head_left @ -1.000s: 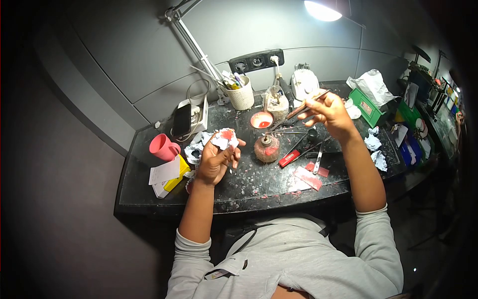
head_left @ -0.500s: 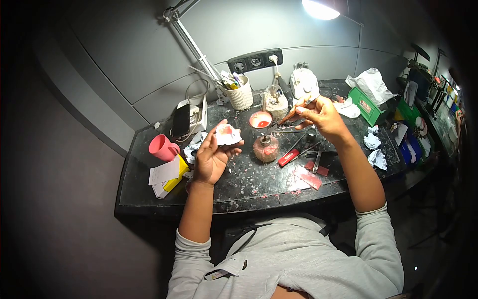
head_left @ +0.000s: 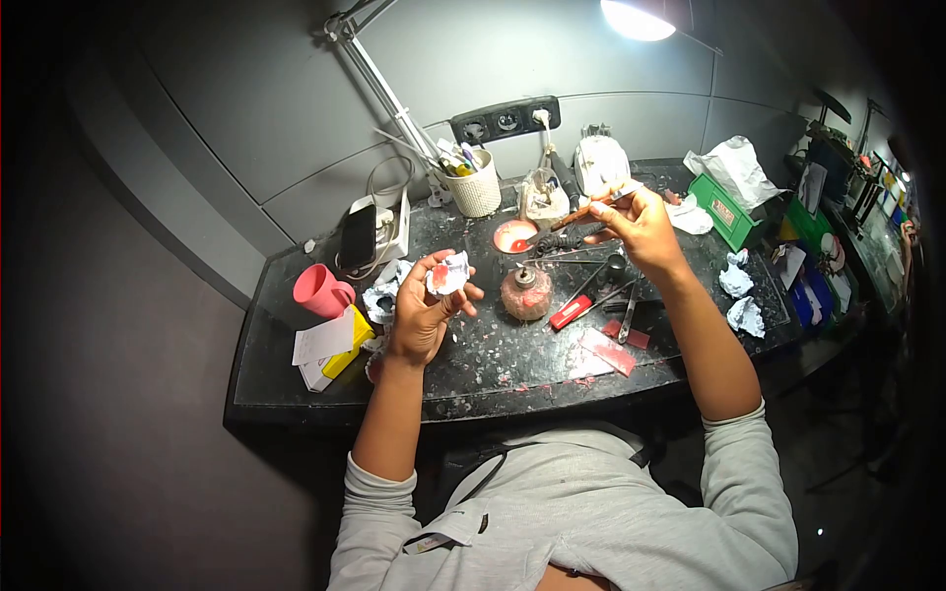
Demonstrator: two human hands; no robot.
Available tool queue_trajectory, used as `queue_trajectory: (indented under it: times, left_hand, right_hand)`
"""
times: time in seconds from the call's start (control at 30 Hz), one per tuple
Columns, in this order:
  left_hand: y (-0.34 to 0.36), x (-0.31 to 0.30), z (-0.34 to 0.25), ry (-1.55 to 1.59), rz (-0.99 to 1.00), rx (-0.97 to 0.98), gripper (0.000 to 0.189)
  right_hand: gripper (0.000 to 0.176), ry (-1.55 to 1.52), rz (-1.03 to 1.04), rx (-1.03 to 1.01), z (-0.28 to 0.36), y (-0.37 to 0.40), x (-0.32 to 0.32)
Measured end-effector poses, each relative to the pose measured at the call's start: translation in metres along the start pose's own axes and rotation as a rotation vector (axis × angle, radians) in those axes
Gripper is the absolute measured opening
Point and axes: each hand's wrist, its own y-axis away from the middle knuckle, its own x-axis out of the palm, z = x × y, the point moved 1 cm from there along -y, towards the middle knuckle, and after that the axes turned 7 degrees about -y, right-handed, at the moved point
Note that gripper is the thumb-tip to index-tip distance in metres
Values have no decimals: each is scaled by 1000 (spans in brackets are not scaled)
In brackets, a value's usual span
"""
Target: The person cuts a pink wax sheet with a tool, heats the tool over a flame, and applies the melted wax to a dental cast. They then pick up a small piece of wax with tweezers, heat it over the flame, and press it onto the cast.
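Note:
My left hand (head_left: 419, 325) is closed round a white plaster cast (head_left: 451, 272) with a reddish-pink patch of wax on it, raised above the left part of the bench. In my right hand (head_left: 641, 231) is a wax knife (head_left: 574, 219) with a brown handle, pinched between thumb and fingers. Its tip reaches the edge of a small round dish (head_left: 506, 236) of pink and red wax. Between the two hands stands a glass spirit burner (head_left: 526, 297) with a metal neck; I cannot make out a flame.
On the dark bench (head_left: 463, 379) lie a red box (head_left: 571, 312), pink wax sheets (head_left: 608, 352) and several metal tools. At left are a pink mug (head_left: 320, 291), a yellow box (head_left: 347, 357) and a phone (head_left: 359, 238). A green box (head_left: 722, 212) and crumpled paper (head_left: 746, 316) are at right.
The plaster cast has been tilted and turned in my left hand, with the fingers now further round it. The wax knife's tip has moved left and up to the wax dish.

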Motion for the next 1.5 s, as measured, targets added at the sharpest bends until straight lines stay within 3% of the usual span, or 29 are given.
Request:
queue_trajectory:
  times: [0.4,0.47,0.6,0.87,1.2,1.5]
  left_hand:
    - [2,12,-7,-107,8,-25,74]
    - [4,18,-9,-108,-24,-66,74]
    - [4,16,-6,-235,-24,-86,74]
    - [3,16,8,-414,-52,45,74]
    - [5,22,6,-424,-5,-45,71]
    - [6,29,4,-659,1,65,67]
  right_hand:
    - [16,-98,-19,73,6,2,1]
    - [18,-93,49,170,7,2,-2]
    - [17,-59,68,169,7,5,3]
    - [16,-90,60,157,0,2,-1]
    - [15,-88,51,165,0,2,-2]
    - [14,-117,45,184,-2,3,0]
